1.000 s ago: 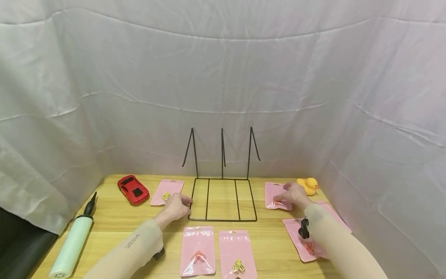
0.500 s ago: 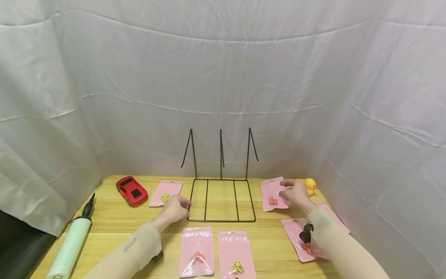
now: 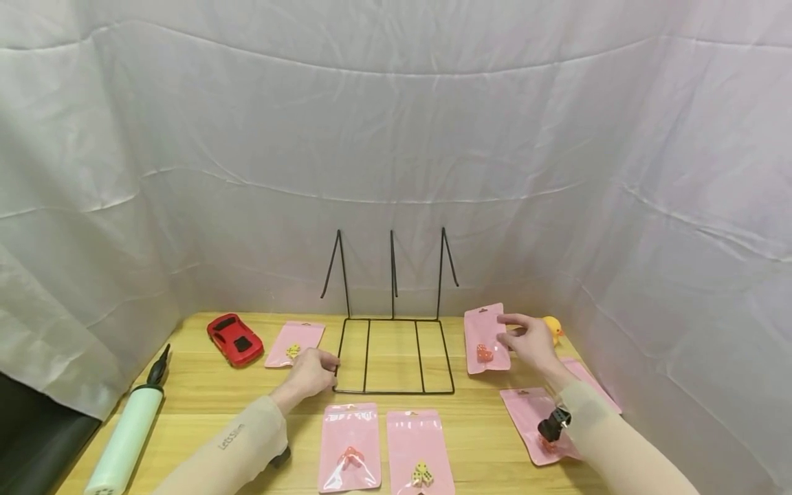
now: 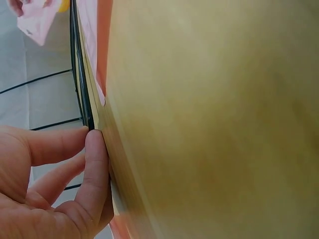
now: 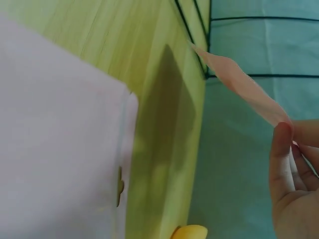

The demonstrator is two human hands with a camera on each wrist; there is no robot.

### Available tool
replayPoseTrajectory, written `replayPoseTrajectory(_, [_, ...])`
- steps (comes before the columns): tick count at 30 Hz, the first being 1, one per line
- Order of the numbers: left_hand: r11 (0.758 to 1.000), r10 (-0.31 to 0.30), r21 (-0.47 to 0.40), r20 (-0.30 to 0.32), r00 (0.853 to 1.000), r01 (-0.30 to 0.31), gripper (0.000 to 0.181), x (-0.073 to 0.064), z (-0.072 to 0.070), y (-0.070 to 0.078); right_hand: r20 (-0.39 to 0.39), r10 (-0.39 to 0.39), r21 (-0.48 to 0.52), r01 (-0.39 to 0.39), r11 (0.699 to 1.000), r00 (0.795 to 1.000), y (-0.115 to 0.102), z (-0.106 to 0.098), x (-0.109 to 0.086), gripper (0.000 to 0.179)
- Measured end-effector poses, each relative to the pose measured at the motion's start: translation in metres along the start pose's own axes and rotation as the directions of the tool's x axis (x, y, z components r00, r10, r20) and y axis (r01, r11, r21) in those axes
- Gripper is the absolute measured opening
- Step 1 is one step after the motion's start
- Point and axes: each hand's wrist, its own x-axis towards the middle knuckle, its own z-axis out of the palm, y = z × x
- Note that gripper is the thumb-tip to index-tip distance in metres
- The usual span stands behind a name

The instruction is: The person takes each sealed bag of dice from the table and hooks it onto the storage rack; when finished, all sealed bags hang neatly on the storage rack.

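Observation:
My left hand (image 3: 311, 372) pinches the left front part of a black wire display rack (image 3: 396, 392). In the left wrist view, thumb and fingers meet on the rack's dark wire (image 4: 84, 94). With the right hand (image 3: 533, 344) I pinch the right edge of a pink zip bag (image 3: 480, 324), which has a hang hole and shows red dice through its window. The bag is tilted up beside the rack, and the right wrist view shows it edge-on above the table with its shadow below. Three arms rise at the rack's back, each with a hook and nothing hanging on it.
Two pink bags (image 3: 350, 430) (image 3: 421, 436) lie before the rack, another (image 3: 286, 347) to its left. More pink bags (image 3: 522, 405) lie under my right forearm. A red toy car (image 3: 236, 339), green hand pump (image 3: 126, 440) and yellow duck (image 3: 553, 328) stand around. White cloth encloses the table.
My right hand has lifted the pink bag off the table and tilted it upright, its dice coming into sight. The left hand stays on the rack.

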Motion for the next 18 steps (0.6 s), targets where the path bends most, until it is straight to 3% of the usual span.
replayPoseTrajectory(11, [0.999,0.012,0.038,-0.006,1.0,-0.012,0.041,0.003,0.002,-0.004,-0.084,-0.148,0.112,0.156,0.981,0.985,-0.021,-0.005,-0.027,0.037])
replayPoseTrajectory(14, [1.0,0.0,0.016,0.003,1.0,0.0,0.041,0.001,0.0,-0.002,-0.102,-0.217,0.166,0.231,0.959,0.971,-0.029,-0.006,-0.036,0.036])
replayPoseTrajectory(18, [1.0,-0.012,-0.001,0.01,1.0,0.012,0.041,-0.002,-0.003,0.002,-0.126,-0.326,0.247,0.348,0.904,0.937,-0.04,-0.005,-0.047,0.031])
